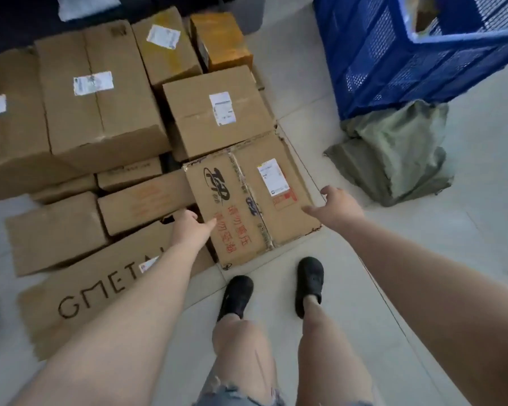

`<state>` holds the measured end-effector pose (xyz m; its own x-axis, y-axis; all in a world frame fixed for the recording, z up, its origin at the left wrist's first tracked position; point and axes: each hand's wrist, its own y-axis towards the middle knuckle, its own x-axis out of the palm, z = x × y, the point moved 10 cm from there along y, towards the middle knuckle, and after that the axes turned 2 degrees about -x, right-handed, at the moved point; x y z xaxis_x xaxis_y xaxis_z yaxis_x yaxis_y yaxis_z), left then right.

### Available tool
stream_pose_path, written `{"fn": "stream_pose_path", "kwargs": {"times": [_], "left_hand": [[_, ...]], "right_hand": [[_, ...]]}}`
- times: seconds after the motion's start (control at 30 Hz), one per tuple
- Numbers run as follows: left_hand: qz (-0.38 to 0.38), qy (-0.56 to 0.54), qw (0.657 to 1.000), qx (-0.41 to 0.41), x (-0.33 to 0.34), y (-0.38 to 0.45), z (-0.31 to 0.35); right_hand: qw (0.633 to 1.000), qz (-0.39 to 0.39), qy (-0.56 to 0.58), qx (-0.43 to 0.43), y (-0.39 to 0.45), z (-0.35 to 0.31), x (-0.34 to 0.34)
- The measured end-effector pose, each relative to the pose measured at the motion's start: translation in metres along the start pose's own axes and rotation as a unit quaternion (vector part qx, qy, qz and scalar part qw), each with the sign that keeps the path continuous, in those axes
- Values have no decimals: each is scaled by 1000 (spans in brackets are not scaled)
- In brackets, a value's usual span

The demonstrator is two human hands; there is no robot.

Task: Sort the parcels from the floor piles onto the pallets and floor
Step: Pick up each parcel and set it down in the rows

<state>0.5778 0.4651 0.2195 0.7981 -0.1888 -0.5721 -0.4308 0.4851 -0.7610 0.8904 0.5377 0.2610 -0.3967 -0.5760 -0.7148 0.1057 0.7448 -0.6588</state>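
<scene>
hands (192, 227) beside worn, printed carton (251, 205)

Blue plastic crate (417, 63): mesh-sided, tilted, upper right of my view, its low corner resting on the sack. Something brownish shows inside; I cannot tell what.

Green sack (393, 153): crumpled, dull olive, slumped on the floor beneath and in front of the crate.

Floor (423, 259): pale tiles with thin dark joints.

My black shoes (310, 285): two, on the tiles, toes pointing forward.

My shorts (238, 364): light, with frayed denim hems at the bottom edge.
</scene>
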Motion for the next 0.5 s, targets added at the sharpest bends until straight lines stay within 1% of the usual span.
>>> {"fn": "stream_pose_path", "kwargs": {"times": [0.1,0.17,0.27,0.33,0.43,0.5], "left_hand": [[16,-35,998,-54,46,55,-18],[24,-51,994,-91,80,92,-32],[38,-71,989,-127,129,145,-54],[57,-83,983,-153,154,180,-75],[71,-122,963,-228,183,220,-119],[49,-201,940,-271,206,240,-142]], "right_hand": [[999,-40,29,8,83,18,47],[998,-59,21,9,134,30,83],[997,-72,-7,6,207,45,135],[997,-69,-14,19,247,57,164],[997,-53,-3,52,291,76,196],[996,-41,23,72,312,86,209]]}}
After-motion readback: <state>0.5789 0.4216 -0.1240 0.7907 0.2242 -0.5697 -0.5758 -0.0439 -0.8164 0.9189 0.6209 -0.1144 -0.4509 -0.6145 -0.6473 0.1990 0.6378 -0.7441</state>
